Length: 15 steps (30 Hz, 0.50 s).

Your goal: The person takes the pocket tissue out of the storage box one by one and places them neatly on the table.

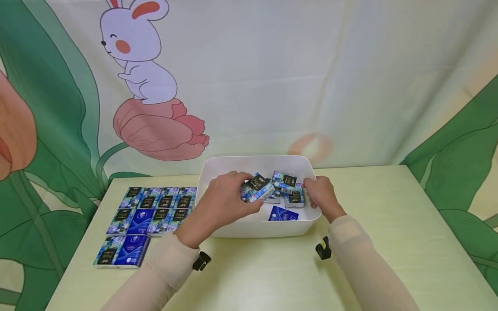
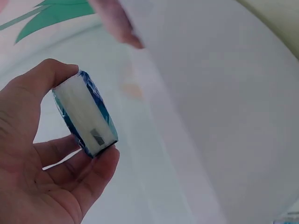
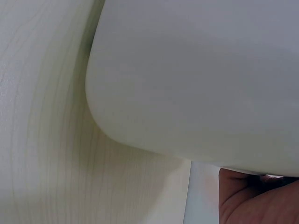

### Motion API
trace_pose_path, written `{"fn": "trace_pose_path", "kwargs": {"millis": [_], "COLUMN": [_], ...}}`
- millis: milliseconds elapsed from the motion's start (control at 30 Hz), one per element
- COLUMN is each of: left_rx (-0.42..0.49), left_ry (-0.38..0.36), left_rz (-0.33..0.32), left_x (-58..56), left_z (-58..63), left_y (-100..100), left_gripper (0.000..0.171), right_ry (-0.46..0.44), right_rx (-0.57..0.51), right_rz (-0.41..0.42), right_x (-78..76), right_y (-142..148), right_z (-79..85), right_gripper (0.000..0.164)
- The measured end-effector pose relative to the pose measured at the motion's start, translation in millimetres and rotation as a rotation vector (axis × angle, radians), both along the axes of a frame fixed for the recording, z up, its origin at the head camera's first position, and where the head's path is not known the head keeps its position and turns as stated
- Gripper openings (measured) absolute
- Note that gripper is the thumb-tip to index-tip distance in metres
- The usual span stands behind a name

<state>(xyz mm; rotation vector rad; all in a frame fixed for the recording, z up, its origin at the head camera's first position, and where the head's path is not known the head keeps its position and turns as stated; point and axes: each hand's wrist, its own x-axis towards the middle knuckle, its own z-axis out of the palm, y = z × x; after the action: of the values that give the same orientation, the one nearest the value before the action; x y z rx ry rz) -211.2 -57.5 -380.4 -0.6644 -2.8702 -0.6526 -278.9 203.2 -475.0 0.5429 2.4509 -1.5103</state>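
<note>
My left hand [image 1: 225,201] pinches a small blue floral tissue pack [image 1: 256,188] between thumb and fingers, over the white plastic bin [image 1: 253,229]. In the left wrist view the pack [image 2: 86,114] shows its pale narrow side. At the bin's right end my right hand [image 1: 322,194] grips the rim, with the fingers over the inner side. The right wrist view has mostly the bin's outer wall [image 3: 187,93], with part of the hand [image 3: 261,198] at the lower right. Inside the bin lie several more floral packs [image 1: 294,196] and a plain blue pack [image 1: 284,214].
Left of the bin, rows of tissue packs [image 1: 158,221] lie side by side on the pale wooden table [image 1: 389,242]; some are hidden behind my left arm. Two packs [image 1: 121,250] form the nearest row. A printed curtain [image 1: 249,86] hangs behind the table.
</note>
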Motion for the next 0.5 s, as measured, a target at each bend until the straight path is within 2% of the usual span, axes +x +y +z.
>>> {"fn": "trace_pose_path", "kwargs": {"millis": [133,233,333,500], "left_rx": [0.074,0.114,0.129,0.114], "left_ry": [0.028,0.028,0.029,0.056], "left_rz": [0.081,0.164,0.242,0.352], "left_x": [14.0,24.6,36.1,57.7], "left_z": [8.4,10.9,8.6,-2.2], "left_y": [-18,-34,-53,-87], "left_gripper": [0.059,0.062,0.064,0.063], "right_ry": [-0.002,-0.005,-0.006,-0.012], "right_rx": [0.005,0.012,0.011,-0.002], "right_rz": [-0.005,-0.008,-0.011,-0.001], "right_x": [0.2,-0.1,-0.6,-1.4], "right_y": [2,4,5,2], "right_z": [-0.3,-1.1,-1.9,-3.1], "right_gripper": [0.033,0.034,0.035,0.032]}}
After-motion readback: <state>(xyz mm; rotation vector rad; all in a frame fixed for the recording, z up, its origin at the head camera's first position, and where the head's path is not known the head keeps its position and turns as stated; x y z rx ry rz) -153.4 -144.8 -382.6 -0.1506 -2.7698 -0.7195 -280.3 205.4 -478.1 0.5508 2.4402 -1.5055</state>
